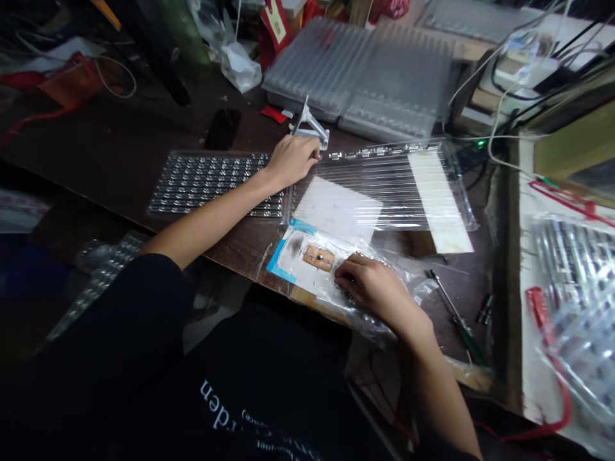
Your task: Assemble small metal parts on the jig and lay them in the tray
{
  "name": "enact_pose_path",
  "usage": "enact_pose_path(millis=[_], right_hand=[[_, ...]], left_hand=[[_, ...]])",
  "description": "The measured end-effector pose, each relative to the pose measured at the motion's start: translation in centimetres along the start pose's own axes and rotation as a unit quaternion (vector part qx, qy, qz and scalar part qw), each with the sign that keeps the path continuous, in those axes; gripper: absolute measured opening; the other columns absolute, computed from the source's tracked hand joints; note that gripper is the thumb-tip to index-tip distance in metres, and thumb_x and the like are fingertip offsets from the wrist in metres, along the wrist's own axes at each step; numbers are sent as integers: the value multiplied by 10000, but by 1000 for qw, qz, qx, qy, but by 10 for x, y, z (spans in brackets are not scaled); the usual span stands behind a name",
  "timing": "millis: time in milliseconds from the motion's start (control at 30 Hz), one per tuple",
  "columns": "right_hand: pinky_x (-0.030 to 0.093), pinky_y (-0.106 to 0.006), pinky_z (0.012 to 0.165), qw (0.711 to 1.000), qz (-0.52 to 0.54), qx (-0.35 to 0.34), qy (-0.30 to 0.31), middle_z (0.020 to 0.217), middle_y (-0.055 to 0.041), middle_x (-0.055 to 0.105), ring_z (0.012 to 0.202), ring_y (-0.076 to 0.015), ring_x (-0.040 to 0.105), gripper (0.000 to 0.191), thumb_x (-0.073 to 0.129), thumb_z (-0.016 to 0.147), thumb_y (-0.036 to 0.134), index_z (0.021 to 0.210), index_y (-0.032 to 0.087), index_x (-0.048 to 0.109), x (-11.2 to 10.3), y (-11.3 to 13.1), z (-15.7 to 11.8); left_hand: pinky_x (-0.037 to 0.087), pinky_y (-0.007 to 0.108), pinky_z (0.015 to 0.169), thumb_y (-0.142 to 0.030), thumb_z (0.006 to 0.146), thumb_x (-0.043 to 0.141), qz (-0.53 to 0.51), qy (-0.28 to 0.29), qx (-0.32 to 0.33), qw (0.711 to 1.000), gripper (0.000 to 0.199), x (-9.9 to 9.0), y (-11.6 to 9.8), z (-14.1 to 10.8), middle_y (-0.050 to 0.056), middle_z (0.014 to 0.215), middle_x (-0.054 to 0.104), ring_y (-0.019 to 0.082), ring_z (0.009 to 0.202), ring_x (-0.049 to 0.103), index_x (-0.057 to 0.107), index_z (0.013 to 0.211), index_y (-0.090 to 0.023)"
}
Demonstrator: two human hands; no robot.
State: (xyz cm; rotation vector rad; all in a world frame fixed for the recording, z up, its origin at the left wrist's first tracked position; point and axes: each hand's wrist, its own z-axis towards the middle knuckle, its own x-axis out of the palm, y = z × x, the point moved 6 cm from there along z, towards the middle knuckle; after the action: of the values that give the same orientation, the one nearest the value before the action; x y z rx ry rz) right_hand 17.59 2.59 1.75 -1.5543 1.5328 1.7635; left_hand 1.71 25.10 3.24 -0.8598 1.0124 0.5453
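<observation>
Because the left forearm (218,216) crosses the filled tray (172,153), a dip could scatter its small parts (204,182);
left hand (296,155) bent at the slotted tray's (391,182) upper-left corner, centre of frame; whether it pinches anything, can't tell; metal-part row (379,152) along that tray's top; right hand (369,282) curled on the clear bag (375,328), lower centre; grip hidden, contents blurred; bag near the bench edge (240,266), so a tug might spill it

Upper body: black, short-sleeved fabric T-shirt (269,358). Plain black left sleeve (154,288) ends near the elbow; left forearm (206,227) bare below it. Shirt front bears white printed lettering (218,410), mixed sizes, partly legible.
</observation>
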Motion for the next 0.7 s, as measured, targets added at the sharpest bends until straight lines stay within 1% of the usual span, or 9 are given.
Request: enact_pose_path(millis=[67, 167, 267, 367, 467, 567, 700], right_hand=[[434, -287, 647, 1000, 8, 1, 1, 891, -64, 698, 801, -193, 657, 130, 565, 925, 178, 878, 210, 683, 0, 0, 0], [438, -290, 657, 1000, 22, 6, 8, 899, -60, 705, 803, -197, 662, 142, 537, 933, 177, 911, 212, 673, 1, 1, 0], [440, -291, 674, 1000, 25, 0, 10, 892, -54, 708, 799, -199, 664, 142, 530, 931, 175, 939, 203, 669, 2, 2, 0], [447, -288, 680, 999, 42, 3, 13, 904, -51, 717, 785, -192, 665, 132, 549, 921, 186, 956, 199, 675, 2, -1, -1], [469, -283, 691, 996, 86, 10, 2, 924, -54, 721, 772, -177, 666, 129, 561, 913, 183, 971, 196, 675, -2, -4, -2], [498, -287, 717, 991, 126, -10, -34, 941, -69, 717, 808, -180, 671, 148, 546, 914, 157, 985, 188, 672, -9, -4, -3], [522, -310, 771, 985, 146, -27, -84, 1005, -85, 721, 864, -190, 684, 224, 498, 937, 149, 1041, 195, 690, -17, -4, -2]], left_hand=[[404, 433, 1008, -163, 880, 618, -29, -8, 8, 1000, 144, -12, -17, -17, 59, 1022, 667, 262, 1058, 610, 641, 1021, -170], [480, 361, 909, -152, 860, 635, -99, -8, 27, 995, 111, -24, -50, -60, 43, 995, 682, 211, 960, 645, 633, 971, -162], [521, 297, 827, -148, 863, 641, -179, -1, 16, 984, 130, -21, -75, -111, 41, 983, 702, 175, 906, 661, 630, 992, -160], [535, 286, 835, -175, 908, 615, -228, 9, -14, 973, 119, -7, -85, -148, 41, 997, 730, 166, 913, 684, 658, 1020, -178], [537, 311, 858, -218, 923, 630, -237, 7, -30, 971, 92, 5, -85, -163, 33, 978, 752, 175, 918, 701, 695, 986, -202], [540, 324, 854, -235, 907, 671, -245, 5, -13, 969, 75, 11, -87, -166, 34, 949, 762, 181, 910, 705, 719, 958, -210], [538, 338, 847, -228, 893, 690, -248, -4, 10, 969, 88, 14, -87, -166, 41, 948, 764, 187, 916, 696, 737, 967, -214]])
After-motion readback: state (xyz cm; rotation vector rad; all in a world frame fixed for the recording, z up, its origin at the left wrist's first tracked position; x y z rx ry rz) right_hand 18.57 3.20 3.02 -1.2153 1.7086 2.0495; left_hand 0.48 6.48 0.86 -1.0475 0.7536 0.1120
